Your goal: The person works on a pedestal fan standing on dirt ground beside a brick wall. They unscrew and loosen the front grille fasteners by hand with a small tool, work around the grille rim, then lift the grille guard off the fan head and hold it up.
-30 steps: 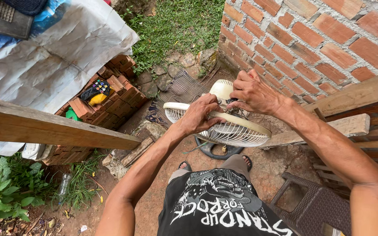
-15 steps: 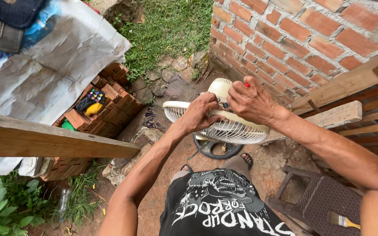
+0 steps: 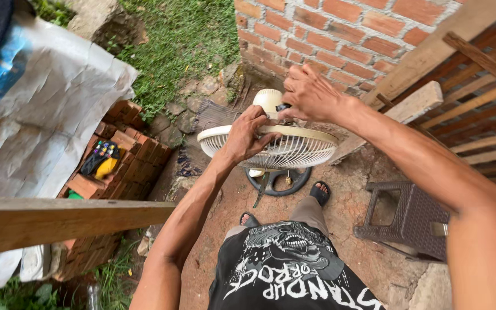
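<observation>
**A:** Where's the fan right now?

**B:** The fan [image 3: 271,143] is held up at about waist height, in front of the person, its cream grille facing down and the motor housing [image 3: 268,99] on top. Its dark round base [image 3: 278,181] hangs just beneath the grille, above the reddish dirt.

**A:** And the hands?

**B:** The left hand [image 3: 248,135] is curled over the near rim of the fan's grille, fingers closed on it, steadying the whole thing. The right hand [image 3: 311,95] sits at the motor housing, fingers pinched around a small dark tool or part; too small to tell which.

**A:** So which step is this?

**B:** I'd judge it's work on the back of the motor, loosening or fitting something. The next move likely calls for a firm left grip while the right turns precisely.

**A:** What's around the fan?

**B:** A brown plastic stool [image 3: 403,218] right of it, a brick wall [image 3: 340,34] behind, stacked bricks [image 3: 127,161] to its left.
</observation>
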